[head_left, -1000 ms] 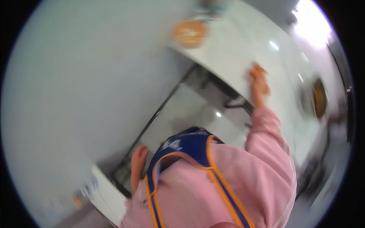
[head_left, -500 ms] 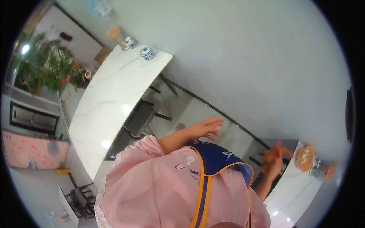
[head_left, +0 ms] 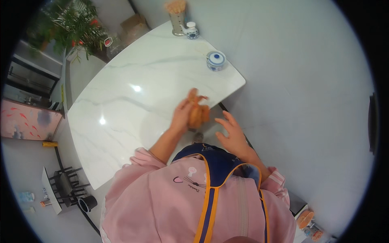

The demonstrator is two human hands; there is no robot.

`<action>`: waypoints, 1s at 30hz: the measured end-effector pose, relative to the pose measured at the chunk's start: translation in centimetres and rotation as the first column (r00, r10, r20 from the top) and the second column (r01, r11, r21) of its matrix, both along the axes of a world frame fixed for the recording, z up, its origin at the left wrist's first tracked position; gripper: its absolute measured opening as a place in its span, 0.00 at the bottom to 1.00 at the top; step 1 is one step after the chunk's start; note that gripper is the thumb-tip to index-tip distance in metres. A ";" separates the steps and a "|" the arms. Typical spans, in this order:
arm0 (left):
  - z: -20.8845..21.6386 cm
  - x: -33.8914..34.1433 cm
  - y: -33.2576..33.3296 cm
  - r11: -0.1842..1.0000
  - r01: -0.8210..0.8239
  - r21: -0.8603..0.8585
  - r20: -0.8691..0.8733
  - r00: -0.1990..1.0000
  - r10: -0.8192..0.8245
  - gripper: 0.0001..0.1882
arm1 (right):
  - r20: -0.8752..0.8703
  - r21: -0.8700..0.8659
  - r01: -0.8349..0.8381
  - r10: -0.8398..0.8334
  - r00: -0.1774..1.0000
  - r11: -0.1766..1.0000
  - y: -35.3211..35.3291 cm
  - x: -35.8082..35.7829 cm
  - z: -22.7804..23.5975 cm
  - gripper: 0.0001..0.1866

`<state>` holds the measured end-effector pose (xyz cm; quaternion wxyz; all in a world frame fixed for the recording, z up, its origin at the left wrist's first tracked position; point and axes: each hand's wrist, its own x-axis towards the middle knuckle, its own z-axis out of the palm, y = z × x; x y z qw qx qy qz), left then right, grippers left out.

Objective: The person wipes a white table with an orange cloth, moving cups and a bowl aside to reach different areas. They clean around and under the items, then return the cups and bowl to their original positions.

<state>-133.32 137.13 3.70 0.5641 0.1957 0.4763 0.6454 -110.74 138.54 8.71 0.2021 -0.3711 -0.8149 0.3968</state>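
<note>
My left hand (head_left: 182,112) is closed on a crumpled orange-brown cloth (head_left: 198,115), which hangs just over the near edge of the white marble-patterned table (head_left: 121,109). A little to its right, my right hand (head_left: 233,135) holds nothing; its fingers are spread toward the cloth without touching it. Beyond the cloth, a blue-and-white lidded jar (head_left: 216,61) stands near the table's right corner. Farther back are a small blue-and-white pot with a spout (head_left: 190,31) and a metal holder full of chopsticks (head_left: 177,20).
A grey wall (head_left: 291,81) rises on the right. Leafy plants (head_left: 69,28) stand at the far left, beside a cardboard box (head_left: 133,28). Another table with chairs (head_left: 65,184) and a black bin (head_left: 87,203) are at lower left. More tableware (head_left: 310,222) shows at lower right.
The cloth has passed from my right hand to my left. My body has turned toward the left table, and both hands have come close together at its edge.
</note>
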 end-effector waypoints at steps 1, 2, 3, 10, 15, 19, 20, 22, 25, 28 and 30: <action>-0.3 -3.8 1.4 0.998 -0.055 -0.030 -0.141 0.989 0.050 0.19 | -0.025 -0.082 0.045 -0.047 0.999 0.996 1.1 -0.7 0.2 0.23; -0.8 -6.9 2.2 0.994 -0.095 0.055 -0.346 0.932 0.109 0.19 | 0.015 -0.059 0.073 -0.072 0.997 0.996 2.1 -1.2 0.3 0.21; -1.5 -9.7 3.8 0.996 -0.081 0.033 -0.433 0.897 0.087 0.19 | 0.054 -0.048 0.114 -0.112 0.992 0.992 2.8 -1.4 0.4 0.20; -4.5 -13.9 10.3 0.851 -0.350 -0.391 -0.909 0.005 -0.416 0.22 | 0.175 -0.447 0.383 -0.341 0.924 0.808 4.6 0.4 -2.0 0.14; -8.4 -14.1 15.0 0.950 0.013 -0.313 -0.940 -0.148 -0.307 0.24 | 0.278 -0.500 0.506 -0.423 0.863 0.703 5.2 1.1 -2.7 0.13; -13.2 -15.7 24.1 0.995 0.061 0.078 -0.974 -0.209 0.089 0.23 | 0.430 -0.520 0.600 -0.420 0.799 0.608 5.6 1.2 -2.4 0.13; -14.0 -15.8 26.3 0.992 0.073 0.107 -0.974 -0.193 0.119 0.23 | 0.395 -0.496 0.593 -0.442 0.805 0.634 5.6 1.2 -2.4 0.13; -15.2 -15.8 30.3 0.987 0.101 0.121 -0.977 -0.165 0.137 0.24 | 0.345 -0.469 0.595 -0.484 0.804 0.653 5.1 1.3 -2.7 0.13; -16.3 -14.5 34.5 0.987 0.141 0.081 -0.984 -0.146 0.102 0.23 | 0.325 -0.432 0.657 -0.573 0.752 0.618 4.1 1.9 -3.0 0.13; -16.5 -13.1 37.7 0.980 0.195 0.035 -0.999 -0.014 0.038 0.24 | 0.398 -0.441 0.715 -0.596 0.697 0.542 3.1 2.5 -3.3 0.13; -16.4 -12.5 38.4 0.965 0.217 0.150 -0.971 -0.154 0.186 0.22 | 0.393 -0.458 0.717 -0.604 0.693 0.525 2.5 2.6 -3.5 0.13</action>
